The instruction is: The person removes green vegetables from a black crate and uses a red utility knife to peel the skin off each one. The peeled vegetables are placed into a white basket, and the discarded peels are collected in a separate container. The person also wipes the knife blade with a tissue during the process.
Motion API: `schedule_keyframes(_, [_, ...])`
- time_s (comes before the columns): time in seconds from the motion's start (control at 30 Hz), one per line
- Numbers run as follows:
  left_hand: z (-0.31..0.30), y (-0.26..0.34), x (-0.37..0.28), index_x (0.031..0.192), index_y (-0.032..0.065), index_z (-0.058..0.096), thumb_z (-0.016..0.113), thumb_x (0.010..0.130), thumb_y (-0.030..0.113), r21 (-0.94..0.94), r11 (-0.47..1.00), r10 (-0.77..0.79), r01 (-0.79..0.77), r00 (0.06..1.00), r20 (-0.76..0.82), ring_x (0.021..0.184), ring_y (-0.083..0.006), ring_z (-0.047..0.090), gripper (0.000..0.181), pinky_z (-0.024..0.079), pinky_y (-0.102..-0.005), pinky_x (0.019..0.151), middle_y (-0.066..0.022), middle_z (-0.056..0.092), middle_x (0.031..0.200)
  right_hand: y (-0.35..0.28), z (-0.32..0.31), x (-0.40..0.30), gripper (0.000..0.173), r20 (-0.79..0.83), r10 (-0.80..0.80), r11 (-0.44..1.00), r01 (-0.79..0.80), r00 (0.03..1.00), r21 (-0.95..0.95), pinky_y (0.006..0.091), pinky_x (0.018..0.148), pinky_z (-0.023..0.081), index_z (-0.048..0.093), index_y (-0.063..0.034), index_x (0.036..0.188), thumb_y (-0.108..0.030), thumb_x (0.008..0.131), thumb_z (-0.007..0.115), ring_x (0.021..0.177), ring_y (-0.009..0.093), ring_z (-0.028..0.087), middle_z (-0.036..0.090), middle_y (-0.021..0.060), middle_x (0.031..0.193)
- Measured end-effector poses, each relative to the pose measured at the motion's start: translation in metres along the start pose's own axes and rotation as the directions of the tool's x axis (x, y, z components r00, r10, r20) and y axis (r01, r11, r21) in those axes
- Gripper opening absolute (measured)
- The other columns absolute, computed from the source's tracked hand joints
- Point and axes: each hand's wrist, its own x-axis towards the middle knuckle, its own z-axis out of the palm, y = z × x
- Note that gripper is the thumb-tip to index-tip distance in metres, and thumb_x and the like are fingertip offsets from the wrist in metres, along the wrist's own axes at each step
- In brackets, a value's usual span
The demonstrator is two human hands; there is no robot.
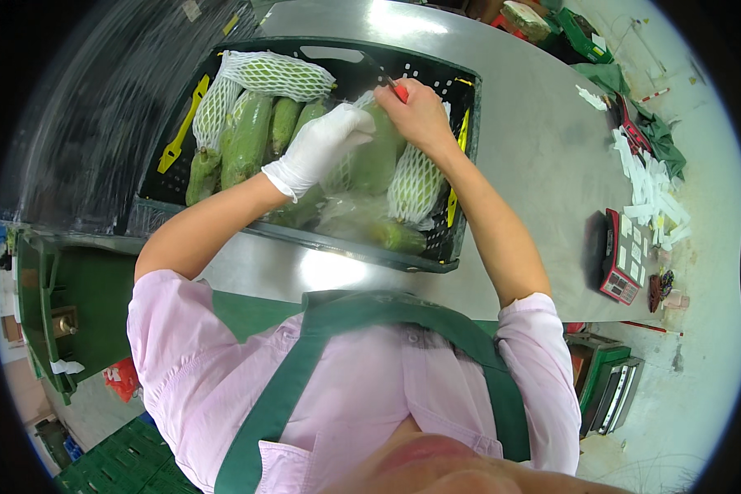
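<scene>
My left hand (pixel 327 145), in a white glove, has its fingers curled at the upper part of a green gourd (pixel 373 157) that looks hazy, as if under clear plastic. What lies between those fingers is hidden. Bare, my right hand (pixel 420 114) grips a red-handled knife (pixel 400 92), its dark blade pointing up and left. Both hands are over a black plastic crate (pixel 284 230) of green gourds. White foam netting (pixel 278 75) covers one gourd at the back, and another netted gourd (pixel 417 185) lies under my right forearm. Crumpled clear plastic (pixel 349 213) lies near the front wall.
The crate stands on a steel table (pixel 531 123). At the right are a red scale (pixel 623 256), white strips (pixel 645 179) and green cloth (pixel 657 136). Dark plastic-wrapped material (pixel 99 111) stands at the left, with a green bin (pixel 92 296) below it.
</scene>
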Motion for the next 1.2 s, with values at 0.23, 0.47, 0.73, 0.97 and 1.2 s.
schedule_keyframes(0.23, [-0.002, -0.005, 0.000, 0.091, 0.0066, 0.061, 0.070, 0.077, 0.000, 0.224, 0.971, 0.071, -0.081, 0.996, 0.051, 0.078, -0.0282, 0.064, 0.017, 0.053, -0.0347, 0.067, -0.0091, 0.061, 0.087, 0.004, 0.004, 0.001, 0.046, -0.006, 0.004, 1.000, -0.004, 1.000, -0.007, 0.0468, 0.075, 0.048, 0.062, -0.0014, 0.085, -0.047, 0.089, 0.061, 0.089, 0.041, 0.062, 0.065, 0.0173, 0.095])
schedule_keyframes(0.47, [-0.037, -0.031, -0.002, 0.098, 0.0088, 0.061, 0.060, 0.079, 0.003, 0.230, 0.911, 0.227, -0.343, 0.881, 0.415, 0.084, -0.0295, 0.063, 0.020, 0.053, -0.0366, 0.072, -0.0089, 0.060, 0.094, 0.010, 0.008, 0.003, 0.042, 0.028, -0.050, 0.996, 0.047, 0.998, 0.078, 0.0453, 0.075, 0.047, 0.065, -0.0017, 0.091, -0.043, 0.089, 0.063, 0.088, 0.038, 0.062, 0.064, 0.0162, 0.093])
schedule_keyframes(0.73, [-0.025, -0.060, -0.006, 0.096, 0.0072, 0.057, 0.066, 0.079, 0.004, 0.103, 0.973, 0.169, -0.205, 0.945, 0.279, 0.091, -0.0283, 0.061, 0.019, 0.051, -0.0337, 0.076, -0.0086, 0.056, 0.096, 0.008, 0.008, -0.002, 0.037, 0.018, -0.069, 0.976, 0.064, 0.997, 0.206, 0.0381, 0.074, 0.047, 0.064, 0.0011, 0.091, -0.036, 0.088, 0.066, 0.080, 0.031, 0.061, 0.063, 0.0147, 0.091])
schedule_keyframes(0.97, [0.000, -0.017, -0.001, 0.112, 0.0077, 0.046, 0.069, 0.092, 0.039, -0.455, 0.509, -0.721, 0.730, 0.651, 0.237, 0.085, -0.0096, 0.061, 0.044, 0.052, -0.0284, 0.075, -0.0027, 0.060, 0.094, 0.009, 0.004, -0.004, 0.035, 0.012, 0.060, 0.940, -0.060, 0.998, 0.336, 0.0259, 0.061, 0.042, 0.063, -0.0027, 0.083, -0.037, 0.090, 0.068, 0.065, 0.008, 0.048, 0.056, -0.0004, 0.068])
schedule_keyframes(1.2, [0.015, -0.020, 0.000, 0.084, 0.0104, 0.048, 0.072, 0.089, 0.042, -0.495, 0.413, -0.702, 0.764, 0.613, 0.361, 0.061, -0.0092, 0.059, 0.040, 0.050, -0.0243, 0.057, -0.0001, 0.055, 0.070, -0.002, 0.006, -0.007, 0.032, 0.055, 0.081, 0.895, -0.097, 0.995, 0.435, 0.0241, 0.062, 0.042, 0.066, -0.0013, 0.088, -0.033, 0.086, 0.074, 0.067, 0.007, 0.049, 0.059, -0.0023, 0.073])
